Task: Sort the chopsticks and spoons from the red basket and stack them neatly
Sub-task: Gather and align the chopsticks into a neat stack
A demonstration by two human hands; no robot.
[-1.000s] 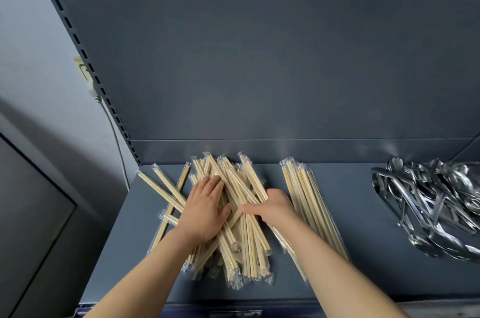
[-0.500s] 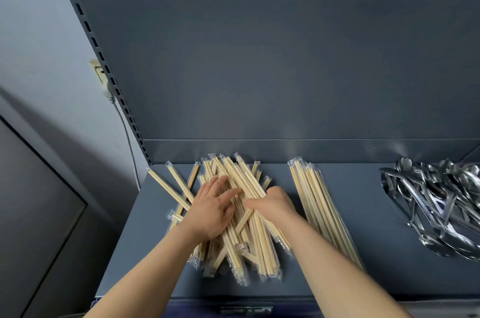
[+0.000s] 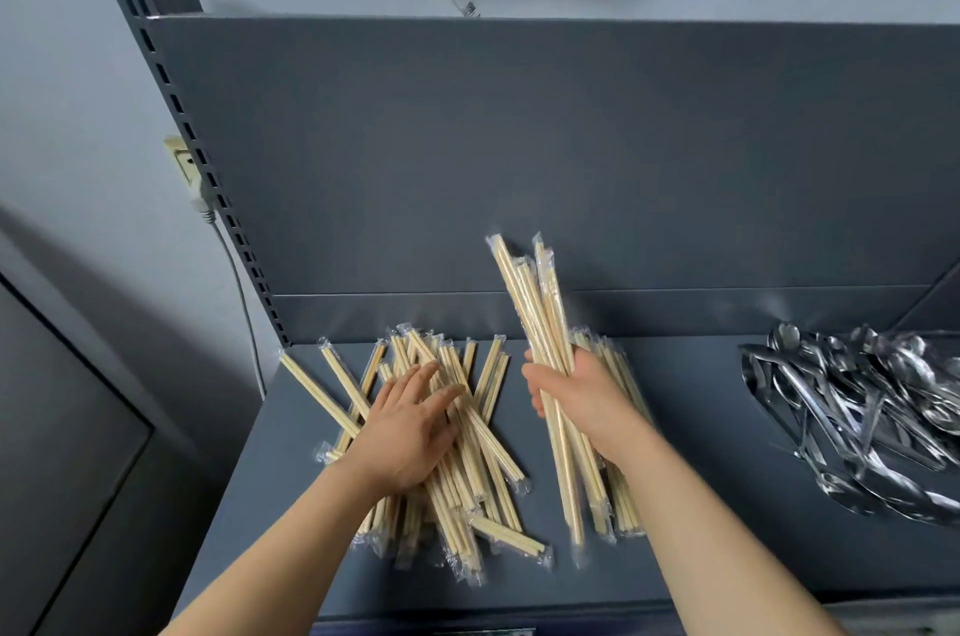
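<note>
A loose heap of plastic-wrapped wooden chopsticks (image 3: 483,433) lies criss-crossed on the left part of the grey shelf (image 3: 696,469). My left hand (image 3: 410,427) rests flat on this heap with its fingers spread. My right hand (image 3: 576,401) grips a bundle of wrapped chopsticks (image 3: 535,303) and holds it lifted, tips pointing up and away. Under that hand lies a tidier stack of chopsticks (image 3: 621,495), mostly aligned. A pile of shiny metal spoons (image 3: 862,417) sits at the shelf's right end. No red basket shows in this view.
The shelf's tall grey back panel (image 3: 571,157) rises right behind the piles. A slotted upright post (image 3: 208,178) marks the left end, with a wall socket and cable (image 3: 192,173) beside it. A dark cabinet (image 3: 62,453) stands at the lower left.
My right hand has taken a bundle out of the loose heap and raised it over the aligned stack on the right. My left hand stays on the heap. The camera tilted up.
</note>
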